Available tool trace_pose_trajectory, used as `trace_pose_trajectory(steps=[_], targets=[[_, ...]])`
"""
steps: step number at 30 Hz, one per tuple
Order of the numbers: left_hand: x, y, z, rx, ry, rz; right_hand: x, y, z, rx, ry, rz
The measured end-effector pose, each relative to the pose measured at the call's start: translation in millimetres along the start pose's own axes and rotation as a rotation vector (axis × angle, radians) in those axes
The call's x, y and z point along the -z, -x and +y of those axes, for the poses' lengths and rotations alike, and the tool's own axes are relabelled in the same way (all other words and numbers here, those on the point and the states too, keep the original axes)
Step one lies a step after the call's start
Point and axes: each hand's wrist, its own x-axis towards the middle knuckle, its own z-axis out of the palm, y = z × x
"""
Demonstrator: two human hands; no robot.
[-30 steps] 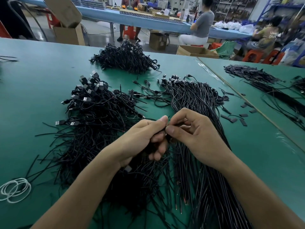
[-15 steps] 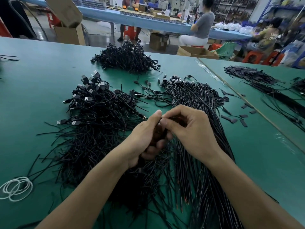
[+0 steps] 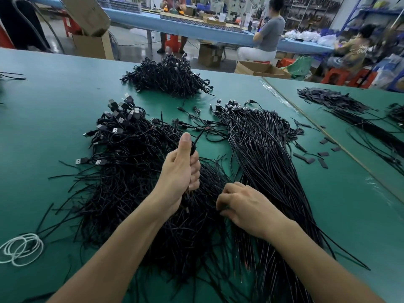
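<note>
Black cable [image 3: 197, 136] clamped in left hand [image 3: 181, 171], thumb up; right hand [image 3: 244, 206] parted since, dropped, pinching strands [image 3: 225, 207].

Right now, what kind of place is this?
Likely a cable-assembly factory floor: heaps of black USB cables on a long green worktable, seated workers at a blue bench behind, open brown cardboard boxes.

1. A factory assembly workshop.
2. A green worktable [image 3: 54, 101] lies in front, heaped with black cables [image 3: 135, 154] at 11 and 1 o'clock.
3. A long blue workbench [image 3: 218, 33] runs across 12 o'clock, with seated workers [image 3: 269, 33] at 1 and 2 o'clock.
4. There are cardboard boxes [image 3: 91, 43] at 11 o'clock and stocked shelves [image 3: 310, 9] at 1 o'clock.
</note>
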Motion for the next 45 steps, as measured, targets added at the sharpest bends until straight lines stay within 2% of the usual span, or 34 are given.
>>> trace_pose_trajectory(steps=[7,11,13,15,18,20,22,25,28,33,36,39,42,45], targets=[[0,3,0,-0.053,0.004,-0.036,7,1,-1,0.107,0.089,0.072],[-4,4,5,-0.019,-0.061,-0.016,27,2,5,-0.006,0.014,0.194],[-7,5,7,-0.008,-0.125,-0.006,37,1,7,-0.141,-0.175,0.344],[-10,5,7,-0.017,-0.177,-0.025,45,0,4,-0.253,-0.467,0.547],[-15,8,5,-0.029,-0.277,-0.06,52,-3,-13,-0.26,-0.861,0.717],[-18,9,2,-0.062,-0.32,-0.097,55,-6,-28,-0.164,-0.936,0.704],[-19,9,0,-0.097,-0.262,-0.122,55,-7,-39,-0.085,-0.909,0.662],[-19,9,-1,-0.129,-0.111,-0.167,60,-7,-41,-0.062,-0.932,0.62],[-19,11,0,-0.18,-0.068,-0.198,67,-4,-40,-0.044,-0.971,0.538],[-20,13,2,-0.213,-0.074,-0.035,71,2,-39,-0.067,-0.934,0.412],[-19,11,2,-0.201,-0.104,0.062,65,3,-41,-0.153,-0.943,0.434],[-17,10,2,-0.191,-0.068,0.102,57,2,-42,-0.267,-0.843,0.467],[-15,9,2,-0.186,-0.044,0.12,53,2,-48,-0.25,-0.829,0.418],[-15,10,2,-0.185,-0.048,0.103,52,0,-55,-0.227,-0.881,0.478]])
